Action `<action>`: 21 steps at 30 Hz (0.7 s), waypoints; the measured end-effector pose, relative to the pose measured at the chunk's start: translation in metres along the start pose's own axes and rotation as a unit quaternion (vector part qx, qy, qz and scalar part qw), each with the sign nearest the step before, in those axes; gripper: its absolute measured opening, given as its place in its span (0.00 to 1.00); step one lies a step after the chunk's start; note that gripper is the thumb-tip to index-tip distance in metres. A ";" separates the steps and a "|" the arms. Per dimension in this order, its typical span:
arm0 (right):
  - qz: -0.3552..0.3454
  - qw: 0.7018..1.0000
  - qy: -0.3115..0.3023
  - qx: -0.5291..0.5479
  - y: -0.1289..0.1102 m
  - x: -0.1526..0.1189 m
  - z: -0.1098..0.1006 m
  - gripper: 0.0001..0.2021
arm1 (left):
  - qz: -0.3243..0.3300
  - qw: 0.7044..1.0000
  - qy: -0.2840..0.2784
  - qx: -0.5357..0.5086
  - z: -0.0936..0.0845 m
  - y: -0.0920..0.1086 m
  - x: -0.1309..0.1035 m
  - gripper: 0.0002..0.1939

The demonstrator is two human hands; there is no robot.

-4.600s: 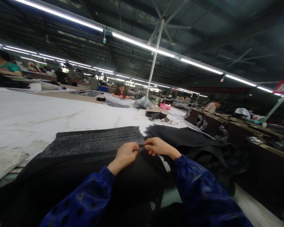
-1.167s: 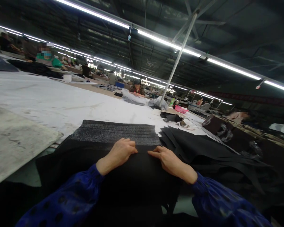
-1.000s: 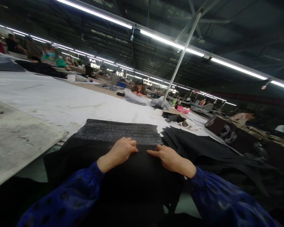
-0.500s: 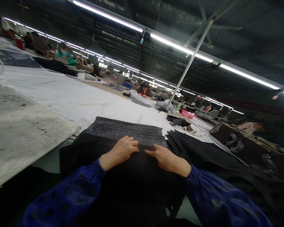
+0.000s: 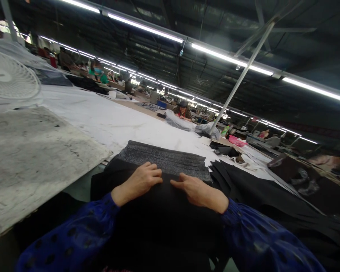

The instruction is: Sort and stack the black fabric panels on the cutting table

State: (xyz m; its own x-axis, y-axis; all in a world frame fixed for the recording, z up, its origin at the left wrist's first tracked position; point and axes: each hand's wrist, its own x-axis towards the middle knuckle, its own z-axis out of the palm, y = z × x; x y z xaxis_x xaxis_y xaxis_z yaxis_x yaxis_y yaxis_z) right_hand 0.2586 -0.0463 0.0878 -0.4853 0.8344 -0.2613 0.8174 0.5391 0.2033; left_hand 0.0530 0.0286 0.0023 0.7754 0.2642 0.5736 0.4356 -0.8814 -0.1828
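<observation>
White table [image 5: 147, 130] lies mid-frame. Lower centre, I have left hand [image 5: 140, 181] curled and right hand [image 5: 198, 190] half-bent on black cloth [image 5: 161, 223]; any pinch, I can't tell. Just beyond both, grey band [image 5: 164, 158] runs crosswise, slanting down rightward.

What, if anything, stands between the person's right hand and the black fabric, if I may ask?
Nothing visible does: the right hand appears to rest directly on the black fabric, as does the left hand. The speckled grey fabric lies just beyond the hands, not in between.
</observation>
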 end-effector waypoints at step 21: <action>-0.037 0.990 -0.098 -0.097 -0.030 0.039 -0.042 0.40 | -0.037 0.997 0.048 0.044 -0.025 -0.022 -0.052 0.14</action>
State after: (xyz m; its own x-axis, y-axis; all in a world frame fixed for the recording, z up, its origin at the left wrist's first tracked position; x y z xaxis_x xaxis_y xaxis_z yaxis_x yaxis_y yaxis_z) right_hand 0.2021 -0.0251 0.1109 -0.4564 0.7643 -0.4556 0.6983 0.6250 0.3489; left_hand -0.0083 0.0247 -0.0039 0.6940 0.2840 0.6615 0.5309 -0.8225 -0.2039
